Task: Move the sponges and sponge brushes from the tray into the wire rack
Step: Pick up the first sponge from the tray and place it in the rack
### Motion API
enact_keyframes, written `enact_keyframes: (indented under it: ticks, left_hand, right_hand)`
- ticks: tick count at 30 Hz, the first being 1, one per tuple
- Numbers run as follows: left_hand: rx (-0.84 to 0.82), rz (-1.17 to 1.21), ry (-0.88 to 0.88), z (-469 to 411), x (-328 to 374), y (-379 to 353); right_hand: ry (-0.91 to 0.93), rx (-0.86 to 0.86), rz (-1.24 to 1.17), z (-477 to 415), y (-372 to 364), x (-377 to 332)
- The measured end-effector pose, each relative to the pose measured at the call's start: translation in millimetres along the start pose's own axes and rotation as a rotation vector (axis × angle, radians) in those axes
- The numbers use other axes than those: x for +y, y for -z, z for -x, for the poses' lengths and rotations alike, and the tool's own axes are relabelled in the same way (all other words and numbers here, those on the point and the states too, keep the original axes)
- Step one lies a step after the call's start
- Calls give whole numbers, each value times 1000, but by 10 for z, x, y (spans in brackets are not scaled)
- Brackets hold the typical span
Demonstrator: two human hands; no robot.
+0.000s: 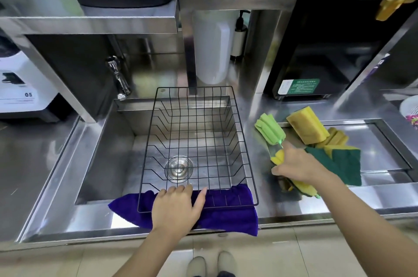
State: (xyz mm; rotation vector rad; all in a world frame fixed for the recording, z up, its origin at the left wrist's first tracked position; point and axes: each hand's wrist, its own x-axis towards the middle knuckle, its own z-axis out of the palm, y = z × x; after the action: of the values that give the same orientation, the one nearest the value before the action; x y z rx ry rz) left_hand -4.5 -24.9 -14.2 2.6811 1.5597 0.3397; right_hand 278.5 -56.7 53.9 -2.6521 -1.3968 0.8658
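Note:
A black wire rack (226,105) sits across the steel sink (108,141) and holds nothing. My left hand (176,206) rests flat on the rack's near rim, over a purple cloth (228,215). To the right lies the steel tray (380,141) with a thick yellow sponge (305,125), green-and-yellow scouring sponges (339,159) and a green sponge brush (269,127). My right hand (296,163) is closed around the green brush's handle, with a yellow sponge brush (279,157) under its fingers. More yellow sponge (305,187) shows beneath my wrist.
A chrome tap (117,80) stands behind the sink at the left. A white canister (210,50) and a pump bottle (239,37) stand at the back, a black machine (328,39) at the right, a white appliance (22,86) at far left, a white strainer (410,107) at the right edge.

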Motion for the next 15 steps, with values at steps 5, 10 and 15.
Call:
enact_keyframes:
  ticks: [5, 10, 15]
  left_hand:
    - [-22, 10, 12, 9, -2, -7]
    - [-46, 12, 12, 9, -14, -24]
    - [-49, 13, 12, 12, -34, -49]
  right_hand:
    - [36, -17, -198, -13, 333, -90]
    - [175, 63, -482, 27, 532, -287]
    - [212, -9, -1028, 23, 460, -605]
